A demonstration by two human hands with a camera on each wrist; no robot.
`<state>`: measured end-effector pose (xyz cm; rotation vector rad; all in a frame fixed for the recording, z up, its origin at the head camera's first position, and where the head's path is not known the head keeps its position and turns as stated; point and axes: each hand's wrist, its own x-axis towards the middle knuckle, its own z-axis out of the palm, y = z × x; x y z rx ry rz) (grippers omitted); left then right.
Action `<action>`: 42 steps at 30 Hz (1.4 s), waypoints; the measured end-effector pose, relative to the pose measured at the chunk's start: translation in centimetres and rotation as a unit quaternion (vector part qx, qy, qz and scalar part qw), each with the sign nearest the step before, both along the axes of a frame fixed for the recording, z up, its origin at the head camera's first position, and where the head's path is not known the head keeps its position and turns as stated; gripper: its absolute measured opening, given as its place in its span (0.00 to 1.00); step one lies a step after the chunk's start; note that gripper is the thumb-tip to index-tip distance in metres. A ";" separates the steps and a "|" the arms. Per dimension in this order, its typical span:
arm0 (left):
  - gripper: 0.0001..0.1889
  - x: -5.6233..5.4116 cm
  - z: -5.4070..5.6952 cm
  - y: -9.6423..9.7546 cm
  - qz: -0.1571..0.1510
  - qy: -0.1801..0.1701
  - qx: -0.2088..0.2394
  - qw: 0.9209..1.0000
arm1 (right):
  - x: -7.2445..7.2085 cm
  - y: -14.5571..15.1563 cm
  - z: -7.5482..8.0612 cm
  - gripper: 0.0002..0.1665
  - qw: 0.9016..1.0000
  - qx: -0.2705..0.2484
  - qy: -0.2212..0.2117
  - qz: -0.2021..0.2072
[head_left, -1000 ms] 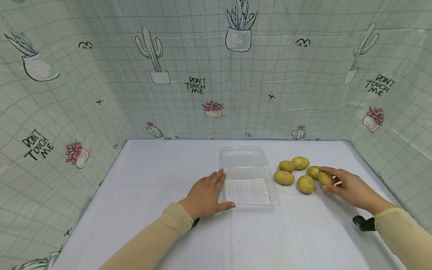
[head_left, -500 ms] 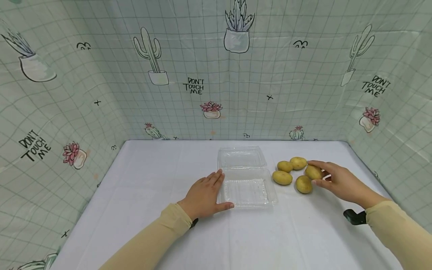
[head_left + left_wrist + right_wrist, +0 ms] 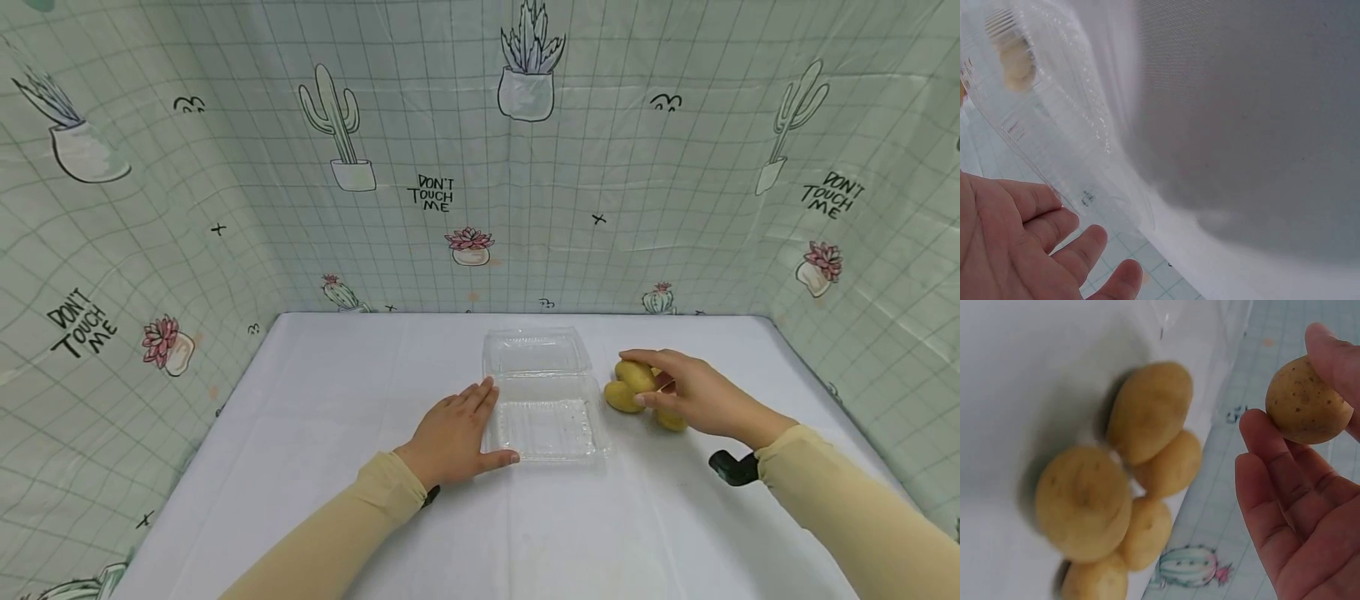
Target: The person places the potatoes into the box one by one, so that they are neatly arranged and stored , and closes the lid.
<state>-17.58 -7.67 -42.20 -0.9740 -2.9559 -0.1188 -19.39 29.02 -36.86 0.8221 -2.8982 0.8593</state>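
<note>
One potato (image 3: 637, 377) pinched in right hand (image 3: 701, 393); left hand (image 3: 453, 433) palm-down, fingers extended, seemingly touching container (image 3: 551, 429).

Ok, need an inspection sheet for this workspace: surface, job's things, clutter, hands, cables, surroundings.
Surface: white cloth, faint creases.
Job's things: clear plastic container, lid laid open behind it; five potatoes grouped to its right; a sixth, the held potato.
Clutter: nothing seen.
Left hand: fingers extended at the container's left edge.
Right hand: thumb and fingers gripping the held potato.
Cables: nothing seen.
Surroundings: grid-patterned backdrop behind and at both sides, printed with potted plants and "DON'T TOUCH ME".
</note>
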 end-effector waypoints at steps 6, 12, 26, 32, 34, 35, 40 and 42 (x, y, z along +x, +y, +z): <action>0.52 -0.1 -0.1 -0.1 0.002 0.001 -0.007 1.000 | -0.4 -3.2 -0.3 0.35 1.000 -0.001 -0.010 0.030; 0.53 0.0 -0.1 -0.1 0.009 -0.006 -0.018 1.000 | -0.9 -6.4 -1.1 0.36 0.997 -0.004 -0.040 0.069; 0.53 -0.1 -0.4 -0.1 0.011 -0.010 -0.019 1.000 | -2.0 -10.6 -4.9 0.35 0.993 0.025 -0.064 0.092; 0.53 -0.1 -0.5 -0.1 0.006 -0.003 -0.010 1.000 | -2.2 -11.6 -5.8 0.35 0.994 0.045 -0.057 0.087; 0.53 -0.2 -0.5 -0.1 0.005 -0.003 -0.007 1.000 | -2.2 -12.0 -6.0 0.34 0.994 0.055 -0.053 0.084; 0.53 -0.2 -0.5 -0.1 0.005 -0.004 -0.006 1.000 | -2.2 -12.2 -6.1 0.34 0.993 0.058 -0.054 0.082; 0.53 -0.1 -0.3 -0.1 0.008 -0.010 -0.007 1.000 | -2.2 -13.0 -6.5 0.34 0.993 0.062 -0.060 0.081; 0.53 -0.1 -0.3 0.0 0.007 -0.008 -0.008 1.000 | -2.3 -13.1 -6.7 0.35 0.993 0.060 -0.056 0.083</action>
